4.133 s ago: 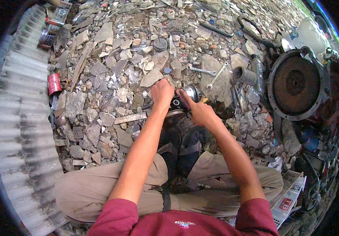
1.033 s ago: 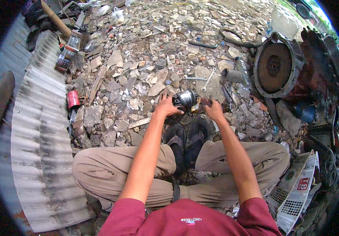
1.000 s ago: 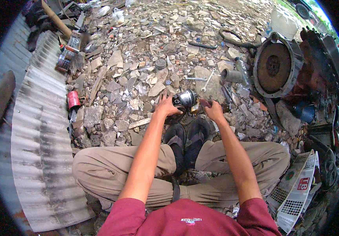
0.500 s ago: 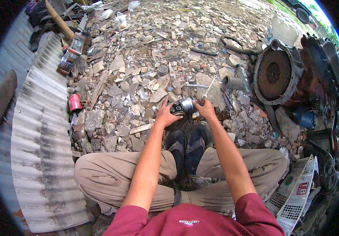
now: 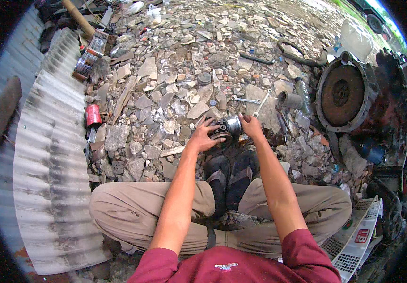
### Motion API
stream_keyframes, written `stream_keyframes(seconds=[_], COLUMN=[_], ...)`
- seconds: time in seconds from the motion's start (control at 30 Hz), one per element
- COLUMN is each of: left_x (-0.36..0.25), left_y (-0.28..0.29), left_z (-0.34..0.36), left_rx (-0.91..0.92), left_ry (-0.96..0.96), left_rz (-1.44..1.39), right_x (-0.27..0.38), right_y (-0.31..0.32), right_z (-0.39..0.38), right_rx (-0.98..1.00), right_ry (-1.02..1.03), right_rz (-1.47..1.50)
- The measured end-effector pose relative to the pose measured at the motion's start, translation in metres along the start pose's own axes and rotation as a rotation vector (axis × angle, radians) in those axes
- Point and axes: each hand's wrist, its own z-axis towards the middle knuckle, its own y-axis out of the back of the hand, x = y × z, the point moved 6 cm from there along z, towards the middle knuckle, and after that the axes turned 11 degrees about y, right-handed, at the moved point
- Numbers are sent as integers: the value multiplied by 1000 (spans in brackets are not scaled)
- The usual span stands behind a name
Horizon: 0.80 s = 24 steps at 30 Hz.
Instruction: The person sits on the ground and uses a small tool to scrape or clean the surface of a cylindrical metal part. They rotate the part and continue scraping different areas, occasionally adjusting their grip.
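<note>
Just beyond my shoes, a small machine part [image 5: 233,125] with a bright silver cylinder and a darker, greasy body lies between my hands. A round, pulley-like disc shows on its near side. My left hand [image 5: 205,137] is curled round the dark end, thumb by the disc and fingers over the top. At the silver end, my right hand [image 5: 250,127] grips with bent fingers; their tips are partly hidden. Beyond the right hand, a combination wrench [image 5: 246,100] and a second wrench [image 5: 262,104] lie on a flat stone.
Broken stone and tile cover the ground. A large engine housing [image 5: 340,94] stands at the right, near a plastic bottle [image 5: 302,94] and a short pipe piece [image 5: 289,99]. A white crate [image 5: 354,236] sits by my right knee. Corrugated sheet [image 5: 52,165] and a red can [image 5: 93,115] are at left.
The whole view has shifted, so the ground and objects appear farther right. Both hands stay on the machine part; my right fingers sit slightly higher at its silver end.
</note>
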Motion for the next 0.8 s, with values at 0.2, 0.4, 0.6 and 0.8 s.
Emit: stream_keyframes(seconds=[0.2, 0.4, 0.6, 0.8], left_x=[4, 4, 37, 29], left_y=[15, 37, 45, 39], left_z=[-5, 23, 46, 42], left_rx=[-256, -438, -476, -506], left_ry=[-64, 268, 396, 310], left_rz=[-169, -279, -229, -221], right_x=[-32, -23, -19, 24], right_y=[-8, 28, 35, 26], right_z=[10, -10, -14, -16], right_rx=[23, -267, -369, -372], right_ry=[-23, -122, -28, 137], right_rz=[105, 71, 256, 128])
